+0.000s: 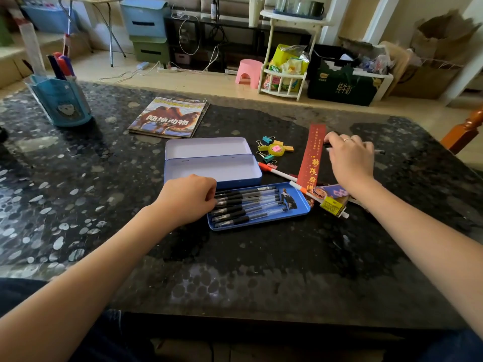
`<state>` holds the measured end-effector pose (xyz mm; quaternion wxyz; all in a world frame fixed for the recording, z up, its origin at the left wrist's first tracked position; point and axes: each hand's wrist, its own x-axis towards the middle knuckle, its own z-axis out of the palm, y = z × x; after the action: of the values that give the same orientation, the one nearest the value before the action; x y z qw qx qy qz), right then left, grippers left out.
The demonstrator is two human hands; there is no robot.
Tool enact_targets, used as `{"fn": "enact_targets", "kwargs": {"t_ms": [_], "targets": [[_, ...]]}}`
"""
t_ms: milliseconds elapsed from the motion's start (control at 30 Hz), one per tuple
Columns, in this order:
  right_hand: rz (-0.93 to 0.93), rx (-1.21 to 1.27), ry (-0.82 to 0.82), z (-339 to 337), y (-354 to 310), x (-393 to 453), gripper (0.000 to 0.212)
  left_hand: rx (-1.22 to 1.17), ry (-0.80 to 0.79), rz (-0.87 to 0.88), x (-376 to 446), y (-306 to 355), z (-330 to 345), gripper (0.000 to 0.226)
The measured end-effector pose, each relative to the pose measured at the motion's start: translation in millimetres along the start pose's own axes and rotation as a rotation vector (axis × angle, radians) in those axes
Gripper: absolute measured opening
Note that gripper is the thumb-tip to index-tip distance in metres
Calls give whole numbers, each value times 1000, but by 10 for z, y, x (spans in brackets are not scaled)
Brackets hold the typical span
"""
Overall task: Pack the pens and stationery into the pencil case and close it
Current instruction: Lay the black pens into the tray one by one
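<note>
Left to right across the dark stone table (78, 194): the left hand (187, 198), fingers curled, rests at the 9 o'clock end of the blue inner tray (300, 209), fingertips on the caps of the black gel pens (248, 205) laid side by side in it; whether it actually pinches one cannot be told. At the tray's 12 o'clock lies the open tin pencil case (213, 167), lid flat behind its base. These pens look light, stiff and smooth, likely to roll, so they are best taken mid-barrel. At 2 o'clock sit binder clips (266, 150) around a tape roll (276, 149); next, white-barrelled pens (277, 173) and a red bookmark (312, 158). The right hand (349, 156), just beyond the bookmark, curls over a dark pen (380, 152), apparently gripping it.
</note>
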<state>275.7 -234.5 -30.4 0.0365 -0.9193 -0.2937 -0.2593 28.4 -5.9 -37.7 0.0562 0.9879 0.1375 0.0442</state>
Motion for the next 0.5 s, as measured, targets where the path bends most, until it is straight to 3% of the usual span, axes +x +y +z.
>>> {"fn": "enact_targets", "kwargs": {"t_ms": [267,500], "targets": [[101,165,108,-131,-170,-53,35,-11,25,3,-7,4,-39,12],[163,263,-76,-153,-393,-271,59,-4,26,7,-34,13,-66,11]]}}
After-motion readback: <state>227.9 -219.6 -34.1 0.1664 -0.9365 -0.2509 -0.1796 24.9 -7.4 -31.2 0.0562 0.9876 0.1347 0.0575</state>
